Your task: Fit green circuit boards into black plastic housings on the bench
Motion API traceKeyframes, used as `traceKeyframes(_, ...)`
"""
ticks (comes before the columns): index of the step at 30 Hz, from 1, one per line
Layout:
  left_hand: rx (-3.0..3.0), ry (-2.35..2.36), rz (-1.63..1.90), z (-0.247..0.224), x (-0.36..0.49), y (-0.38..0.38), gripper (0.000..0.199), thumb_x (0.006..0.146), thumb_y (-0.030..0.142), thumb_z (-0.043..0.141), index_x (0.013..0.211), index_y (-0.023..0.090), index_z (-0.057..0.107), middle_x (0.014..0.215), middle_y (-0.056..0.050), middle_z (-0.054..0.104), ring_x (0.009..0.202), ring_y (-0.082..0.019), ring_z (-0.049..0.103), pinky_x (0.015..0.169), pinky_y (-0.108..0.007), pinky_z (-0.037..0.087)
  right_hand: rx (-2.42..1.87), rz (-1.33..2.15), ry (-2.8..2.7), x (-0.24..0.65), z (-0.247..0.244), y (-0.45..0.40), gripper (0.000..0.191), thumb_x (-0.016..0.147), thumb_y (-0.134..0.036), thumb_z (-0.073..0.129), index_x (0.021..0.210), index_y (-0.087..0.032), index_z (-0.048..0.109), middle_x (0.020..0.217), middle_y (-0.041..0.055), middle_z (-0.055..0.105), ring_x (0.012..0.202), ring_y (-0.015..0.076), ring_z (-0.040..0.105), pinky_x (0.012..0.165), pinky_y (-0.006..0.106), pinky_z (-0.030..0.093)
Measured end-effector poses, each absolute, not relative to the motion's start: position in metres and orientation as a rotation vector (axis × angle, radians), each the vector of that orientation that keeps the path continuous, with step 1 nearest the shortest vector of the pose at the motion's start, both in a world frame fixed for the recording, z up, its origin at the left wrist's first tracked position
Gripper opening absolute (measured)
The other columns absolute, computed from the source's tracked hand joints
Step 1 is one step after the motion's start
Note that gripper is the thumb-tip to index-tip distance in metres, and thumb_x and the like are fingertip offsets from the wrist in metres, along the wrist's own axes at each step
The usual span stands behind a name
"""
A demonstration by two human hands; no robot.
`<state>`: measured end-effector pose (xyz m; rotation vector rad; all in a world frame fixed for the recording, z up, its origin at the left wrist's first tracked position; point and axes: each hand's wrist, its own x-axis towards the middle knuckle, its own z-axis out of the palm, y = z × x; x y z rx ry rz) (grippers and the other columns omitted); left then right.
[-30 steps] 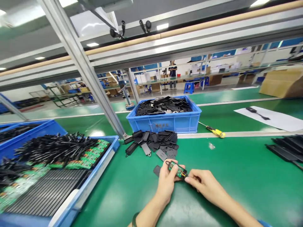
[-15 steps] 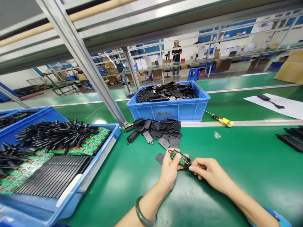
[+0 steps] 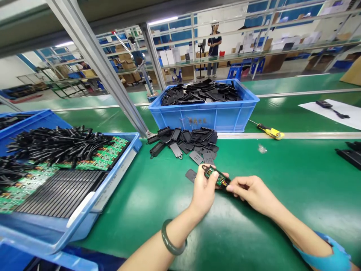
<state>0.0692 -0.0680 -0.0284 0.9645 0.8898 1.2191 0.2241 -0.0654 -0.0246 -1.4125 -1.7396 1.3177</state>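
My left hand (image 3: 205, 188) is closed around a black plastic casing with a green circuit board (image 3: 217, 178) set in it, thumb pressed on the board. Thin coloured wires show at the board's right end. There my right hand (image 3: 249, 192) pinches the wire end, where a black cable seems to leave the casing; its fingers hide most of that cable. A loose black cover (image 3: 191, 175) lies on the green bench just left of my left hand. Beyond it spreads a pile of black plastic covers and casings (image 3: 186, 141).
A blue bin (image 3: 203, 116) heaped with black plastic parts stands behind the pile. At left, a blue tray (image 3: 113, 188) holds circuit boards with black cables. A yellow screwdriver (image 3: 271, 131), a small clear bag (image 3: 262, 149) and black casings (image 3: 349, 156) lie to the right. A metal post (image 3: 104, 71) rises at left.
The view has tilted down slightly, so the bench and bins sit higher in the picture. Both hands keep hold of the casing and its wire end; my right fingers have shifted only slightly.
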Motion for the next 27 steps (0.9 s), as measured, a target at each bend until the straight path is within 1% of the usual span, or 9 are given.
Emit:
traceKeyframes(6, 1.134, 0.994, 1.26, -0.03, 0.07, -0.07, 0.013, 0.087, 0.029, 0.048, 0.097, 0.022, 0.042, 0.088, -0.003, 0.065, 0.09, -0.017, 0.062, 0.082, -0.031, 0.046, -1.511, 1.061, -1.831, 0.222, -0.028, -0.066, 0.042, 0.078, -0.051, 0.054, 0.054, -0.017, 0.052, 0.047, -0.0023, 0.051, 0.045, 0.0094, 0.039, 0.045, 0.022, 0.028)
traceKeyframes(8, 1.123, 0.976, 1.25, -0.029, 0.071, -0.068, 0.015, 0.086, 0.031, 0.05, 0.095, 0.022, 0.043, 0.083, -0.002, 0.064, 0.085, -0.016, 0.063, 0.078, -0.028, 0.047, -1.5, 1.074, -1.882, 0.223, -0.027, -0.066, 0.042, 0.079, -0.051, 0.052, 0.054, -0.017, 0.052, 0.047, -0.0027, 0.051, 0.045, 0.0093, 0.041, 0.045, 0.021, 0.029)
traceKeyframes(10, 1.045, 0.945, 1.195, -0.028, 0.071, -0.064, 0.018, 0.083, 0.032, 0.053, 0.092, 0.02, 0.044, 0.074, -0.001, 0.061, 0.072, -0.015, 0.062, 0.068, -0.026, 0.048, -1.429, 1.063, -2.0, 0.223, -0.025, -0.067, 0.044, 0.079, -0.051, 0.054, 0.052, -0.017, 0.051, 0.045, -0.0037, 0.048, 0.044, 0.0087, 0.04, 0.044, 0.021, 0.029)
traceKeyframes(12, 1.006, 0.944, 1.13, -0.026, 0.07, -0.06, 0.017, 0.079, 0.029, 0.056, 0.087, 0.018, 0.046, 0.069, 0.001, 0.057, 0.061, -0.012, 0.058, 0.058, -0.022, 0.045, -1.354, 0.938, -2.084, 0.224, -0.021, -0.068, 0.044, 0.08, -0.049, 0.055, 0.051, -0.017, 0.05, 0.045, -0.0039, 0.046, 0.045, 0.0085, 0.04, 0.044, 0.021, 0.029)
traceKeyframes(14, 1.057, 0.971, 1.069, -0.026, 0.069, -0.057, 0.013, 0.075, 0.025, 0.056, 0.083, 0.017, 0.049, 0.069, 0.002, 0.053, 0.057, -0.01, 0.054, 0.054, -0.02, 0.042, -1.296, 0.722, -2.061, 0.226, -0.02, -0.068, 0.037, 0.084, -0.043, 0.052, 0.059, -0.017, 0.056, 0.053, -0.0021, 0.052, 0.049, 0.0096, 0.044, 0.047, 0.022, 0.034)
traceKeyframes(16, 1.171, 1.0, 0.992, -0.027, 0.066, -0.056, 0.009, 0.074, 0.022, 0.052, 0.083, 0.018, 0.051, 0.069, 0.003, 0.052, 0.057, -0.01, 0.053, 0.053, -0.02, 0.041, -1.202, 0.522, -2.024, 0.228, -0.02, -0.067, 0.025, 0.089, -0.035, 0.048, 0.078, -0.018, 0.062, 0.068, 0.0015, 0.06, 0.06, 0.0118, 0.052, 0.056, 0.022, 0.041)
traceKeyframes(19, 1.393, 1.08, 0.848, -0.028, 0.063, -0.057, 0.008, 0.073, 0.021, 0.049, 0.081, 0.019, 0.052, 0.067, 0.004, 0.052, 0.059, -0.011, 0.051, 0.056, -0.021, 0.04, -1.038, 0.304, -2.081, 0.23, -0.023, -0.066, 0.018, 0.09, -0.025, 0.047, 0.097, -0.021, 0.063, 0.084, 0.0048, 0.062, 0.076, 0.0138, 0.058, 0.068, 0.024, 0.046)
traceKeyframes(23, 1.667, 1.155, 0.782, -0.027, 0.062, -0.061, 0.006, 0.073, 0.019, 0.045, 0.075, 0.02, 0.051, 0.064, 0.004, 0.05, 0.06, -0.012, 0.044, 0.056, -0.022, 0.034, -0.97, 0.112, -2.187, 0.232, -0.026, -0.065, 0.019, 0.09, -0.023, 0.047, 0.097, -0.022, 0.066, 0.084, 0.0056, 0.062, 0.077, 0.0141, 0.059, 0.066, 0.024, 0.047)
traceKeyframes(27, 1.792, 1.18, 0.758, -0.024, 0.063, -0.063, 0.007, 0.07, 0.016, 0.044, 0.074, 0.021, 0.049, 0.06, 0.005, 0.044, 0.058, -0.012, 0.038, 0.054, -0.023, 0.029, -0.96, 0.094, -2.213, 0.232, -0.027, -0.065, 0.021, 0.09, -0.023, 0.047, 0.097, -0.022, 0.066, 0.083, 0.0059, 0.064, 0.076, 0.0146, 0.058, 0.066, 0.026, 0.047)
